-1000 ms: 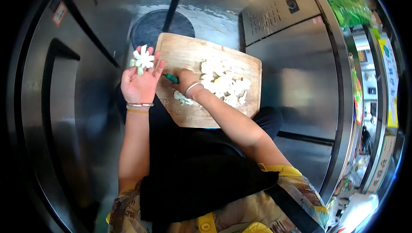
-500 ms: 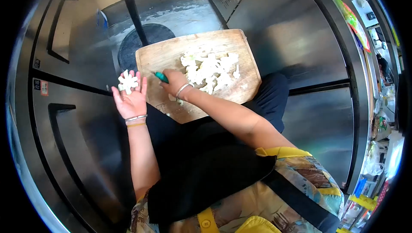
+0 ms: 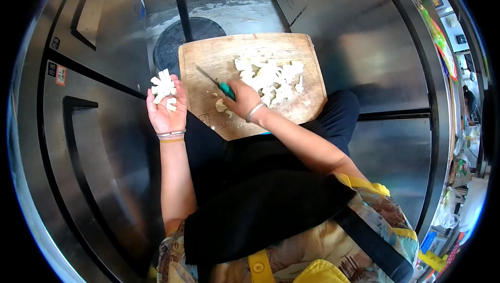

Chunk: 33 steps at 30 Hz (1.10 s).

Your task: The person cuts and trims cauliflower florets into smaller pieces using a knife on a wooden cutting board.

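Observation:
On the palm of my left hand [image 3: 167, 108] rests a piece of cauliflower [image 3: 163, 86], stem side up, with a small piece lying below it. That hand is palm up, fingers lightly curled around the cauliflower, left of the wooden board [image 3: 208, 56]. My right hand [image 3: 241, 98] is closed around the green handle of a knife [image 3: 208, 75], whose blade points up and left over the board. Cut cauliflower florets [image 3: 271, 80] are heaped on the board's right half. A few smaller bits [image 3: 221, 106] lie beside my right hand, near the board's lower left.
The board lies across the person's legs. Steel cabinets with dark handles [image 3: 78, 163] stand on the left, and more steel doors [image 3: 385, 48] on the right. Behind the board are a round black disc [image 3: 169, 38] and a dark upright post [image 3: 180, 7]. Shelves with packages line the far right.
The knife's blade has come into clear view over the board as my right hand shifted. A small piece now lies apart from the larger cauliflower in my left hand. The camera view has moved.

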Tool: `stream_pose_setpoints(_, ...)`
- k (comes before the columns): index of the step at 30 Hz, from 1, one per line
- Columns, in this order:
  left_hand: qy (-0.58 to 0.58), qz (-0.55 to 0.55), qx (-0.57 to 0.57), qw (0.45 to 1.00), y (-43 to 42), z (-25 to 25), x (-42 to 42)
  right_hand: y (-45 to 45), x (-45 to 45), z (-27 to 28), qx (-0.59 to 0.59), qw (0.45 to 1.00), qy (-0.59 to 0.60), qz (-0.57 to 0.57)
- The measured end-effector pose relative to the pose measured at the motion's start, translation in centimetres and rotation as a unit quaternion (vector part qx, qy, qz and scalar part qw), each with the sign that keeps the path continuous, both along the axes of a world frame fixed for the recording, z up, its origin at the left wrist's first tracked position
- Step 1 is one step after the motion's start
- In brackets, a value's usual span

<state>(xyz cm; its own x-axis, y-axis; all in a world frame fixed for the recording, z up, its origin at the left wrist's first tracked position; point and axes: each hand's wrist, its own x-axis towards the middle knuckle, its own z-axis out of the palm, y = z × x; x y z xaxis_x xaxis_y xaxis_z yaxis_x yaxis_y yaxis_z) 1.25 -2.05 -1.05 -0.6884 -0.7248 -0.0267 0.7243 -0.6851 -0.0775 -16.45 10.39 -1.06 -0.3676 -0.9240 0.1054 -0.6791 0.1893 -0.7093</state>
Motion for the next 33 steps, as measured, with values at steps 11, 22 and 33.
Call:
stream_pose_setpoints(11,-0.007,-0.029,0.010,1.000,0.4,0.2,0.4,0.3,-0.4,-1.0,0.078,0.992,0.098,-0.020)
stream_pose_setpoints(22,-0.146,0.001,-0.061,0.987,0.6,0.8,0.0,2.6,1.9,-4.6,0.154,0.982,0.096,0.057)
stream_pose_setpoints(33,-0.312,-0.110,0.021,0.943,3.4,-4.2,-1.7,3.2,2.6,5.3,-0.039,0.994,0.046,0.089)
